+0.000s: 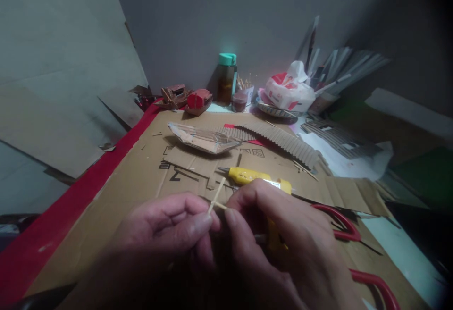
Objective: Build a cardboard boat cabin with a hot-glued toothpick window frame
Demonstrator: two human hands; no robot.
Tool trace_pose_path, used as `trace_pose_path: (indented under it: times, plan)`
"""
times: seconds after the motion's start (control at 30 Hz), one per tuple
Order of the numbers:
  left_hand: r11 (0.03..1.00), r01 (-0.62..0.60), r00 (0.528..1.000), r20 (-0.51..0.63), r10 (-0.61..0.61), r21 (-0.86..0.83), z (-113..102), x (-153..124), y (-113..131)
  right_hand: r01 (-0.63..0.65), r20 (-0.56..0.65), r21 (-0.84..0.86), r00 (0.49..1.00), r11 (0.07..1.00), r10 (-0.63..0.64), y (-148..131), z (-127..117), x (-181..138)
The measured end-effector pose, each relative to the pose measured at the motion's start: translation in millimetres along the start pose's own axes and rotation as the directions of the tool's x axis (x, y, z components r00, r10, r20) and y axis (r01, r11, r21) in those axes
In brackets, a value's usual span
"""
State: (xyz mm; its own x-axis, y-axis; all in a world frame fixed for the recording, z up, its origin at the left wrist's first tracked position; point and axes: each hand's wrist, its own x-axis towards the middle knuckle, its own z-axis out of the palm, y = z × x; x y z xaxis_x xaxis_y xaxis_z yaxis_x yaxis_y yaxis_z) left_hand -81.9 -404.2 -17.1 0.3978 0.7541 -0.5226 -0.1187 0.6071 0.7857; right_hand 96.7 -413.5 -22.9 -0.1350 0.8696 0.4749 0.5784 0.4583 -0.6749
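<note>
Between its thumb and index finger, my left hand [170, 234] pinches a thin pale wooden stick [219, 189], tilted upward. My right hand [279, 239] pinches a shorter wooden stick [221, 205] whose far end meets the first one, so the two form a small cross; whether they are joined I cannot tell. Just beyond my right hand lies a yellow hot glue gun [247, 176], its nozzle to the left and its handle partly hidden by the hand. A small cardboard boat [201, 142] sits farther back on the cardboard sheet [134, 182].
Red-handled scissors [348, 237] lie right of my right hand. Corrugated cardboard strips [279, 140] lie behind the glue gun. Along the wall stand two small model boats [198, 100], a green-lidded bottle [226, 81], a cup [239, 101] and a tissue pack [290, 90].
</note>
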Motion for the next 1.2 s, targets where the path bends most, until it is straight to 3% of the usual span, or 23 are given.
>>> trace_pose_path:
  times: [0.47,1.2]
  plan:
    - [0.996,-0.042,0.996,-0.08,0.048,0.085,0.6,2.1,-2.9,0.001,0.033,-0.023,0.999,1.0,-0.001,-2.8,-4.1,-0.3]
    - [0.996,-0.063,0.997,-0.03,0.065,0.061,1.1,3.4,-2.3,0.02,0.032,0.01,0.999,1.0,-0.02,-3.2,-3.7,1.4]
